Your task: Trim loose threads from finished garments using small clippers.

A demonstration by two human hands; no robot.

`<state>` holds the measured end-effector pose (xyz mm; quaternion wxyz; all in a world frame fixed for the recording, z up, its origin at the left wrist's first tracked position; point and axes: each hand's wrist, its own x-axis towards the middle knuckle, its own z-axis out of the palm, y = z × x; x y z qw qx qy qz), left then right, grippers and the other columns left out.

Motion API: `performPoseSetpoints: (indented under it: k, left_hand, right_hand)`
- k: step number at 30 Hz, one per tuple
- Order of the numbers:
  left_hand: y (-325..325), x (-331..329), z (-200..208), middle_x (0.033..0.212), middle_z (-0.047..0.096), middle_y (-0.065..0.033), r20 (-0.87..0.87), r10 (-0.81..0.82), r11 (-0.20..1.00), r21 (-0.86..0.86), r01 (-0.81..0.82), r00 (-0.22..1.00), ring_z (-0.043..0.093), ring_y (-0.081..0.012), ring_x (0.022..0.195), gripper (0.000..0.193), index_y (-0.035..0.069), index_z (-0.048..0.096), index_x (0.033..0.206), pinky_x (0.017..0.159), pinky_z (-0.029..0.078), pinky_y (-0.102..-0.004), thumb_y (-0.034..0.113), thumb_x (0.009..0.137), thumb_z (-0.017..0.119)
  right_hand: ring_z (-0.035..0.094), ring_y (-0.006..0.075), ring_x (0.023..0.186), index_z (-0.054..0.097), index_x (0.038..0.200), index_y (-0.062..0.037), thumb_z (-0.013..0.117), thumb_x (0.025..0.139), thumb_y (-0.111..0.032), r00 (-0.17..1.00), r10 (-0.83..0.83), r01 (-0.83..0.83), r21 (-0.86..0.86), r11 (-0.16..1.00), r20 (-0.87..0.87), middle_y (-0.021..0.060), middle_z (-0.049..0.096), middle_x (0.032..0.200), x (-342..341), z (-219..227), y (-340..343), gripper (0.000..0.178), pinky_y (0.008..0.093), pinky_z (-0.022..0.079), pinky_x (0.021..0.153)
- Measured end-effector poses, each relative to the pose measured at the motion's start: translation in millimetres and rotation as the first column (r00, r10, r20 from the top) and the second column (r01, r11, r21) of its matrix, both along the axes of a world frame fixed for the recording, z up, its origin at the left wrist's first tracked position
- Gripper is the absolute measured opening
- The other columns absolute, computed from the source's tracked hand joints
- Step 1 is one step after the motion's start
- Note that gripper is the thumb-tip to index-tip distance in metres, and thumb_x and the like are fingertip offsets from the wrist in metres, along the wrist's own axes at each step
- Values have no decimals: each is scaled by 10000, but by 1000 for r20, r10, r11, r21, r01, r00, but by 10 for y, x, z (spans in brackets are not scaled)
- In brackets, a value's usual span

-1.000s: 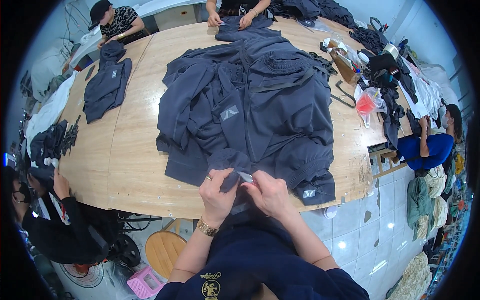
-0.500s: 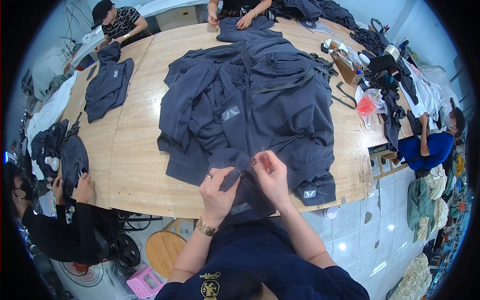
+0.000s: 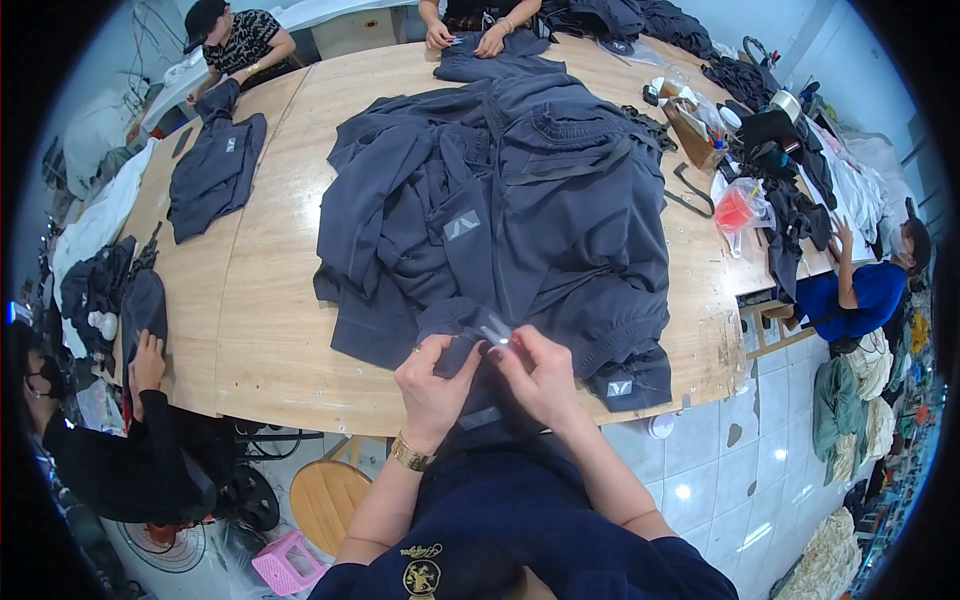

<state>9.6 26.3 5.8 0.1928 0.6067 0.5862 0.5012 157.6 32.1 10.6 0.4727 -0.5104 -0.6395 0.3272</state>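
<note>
A large dark grey zip-front garment (image 3: 580, 220) lies rumpled across the table before me. My left hand (image 3: 430, 385) is closed on a gathered edge of it near the table's front, thumb and fingers pinching the cloth. Close beside it, my right hand (image 3: 543, 378) is closed round small thread snips (image 3: 493, 328); their two shiny blades point up and away, slightly blurred. The fingertips of both hands nearly meet at the cloth. A pale patch (image 3: 462, 226) shows on the garment, and another patch (image 3: 620, 387) sits on its lower right part.
The wooden table (image 3: 270, 300) carries another folded grey garment (image 3: 215, 175) at left. At right stand a pen box (image 3: 695, 135) and a cup of red drink (image 3: 737, 207). Several co-workers handle cloth around the table. A round stool (image 3: 330, 500) and a pink plastic stool (image 3: 288, 562) stand below.
My right hand has turned and come slightly down and closer to the left; the snips' blades now show. The left hand stays on the cloth. The right-hand co-worker has raised a hand.
</note>
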Motion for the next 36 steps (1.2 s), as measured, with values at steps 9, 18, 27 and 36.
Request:
performPoseSetpoints:
  k: [9, 18, 27, 36]
  left_hand:
    - [-44, -17, -19, 731, 635, -118, -74, -11, 1000, 16, 12, 997, 619, -297, 653, 198, 32, 619, 800, 583, 474, -349, 106, 688, 764]
    - [174, -351, -31, 1225, 562, -143, 206, 47, 994, 85, -66, 977, 537, -249, 1132, 478, 12, 545, 1223, 942, 427, -326, -4, 764, 679]
    - [-271, -1064, -384, 1055, 604, -147, 97, 125, 918, -389, -78, 987, 552, -254, 1010, 419, -3, 554, 1146, 874, 430, -362, 179, 803, 711]
    - [-643, -1156, -770, 1010, 609, -215, -245, 167, 839, -474, -269, 955, 588, -355, 962, 407, -33, 559, 1109, 853, 455, -405, 80, 747, 705]
  right_hand:
    - [558, 262, 503, 510, 737, -58, 643, 849, -301, 915, -31, -73, 242, 968, 402, 82, 546, 630, -23, -37, -92, 299, 341, 418, 432]
    - [550, 212, 546, 539, 813, 2, 595, 871, -124, 990, -143, 143, -23, 989, 2, 134, 561, 648, 153, -42, 32, 150, 315, 426, 529]
    - [395, 41, 551, 426, 807, -34, 681, 847, -207, 986, -146, 118, -278, 953, -83, -8, 453, 611, 446, -421, -40, 310, 212, 353, 488]
    - [486, 328, 817, 443, 900, 5, 738, 678, -106, 910, -58, 61, 8, 998, 410, 146, 456, 869, 141, -640, -221, 385, 389, 406, 711]
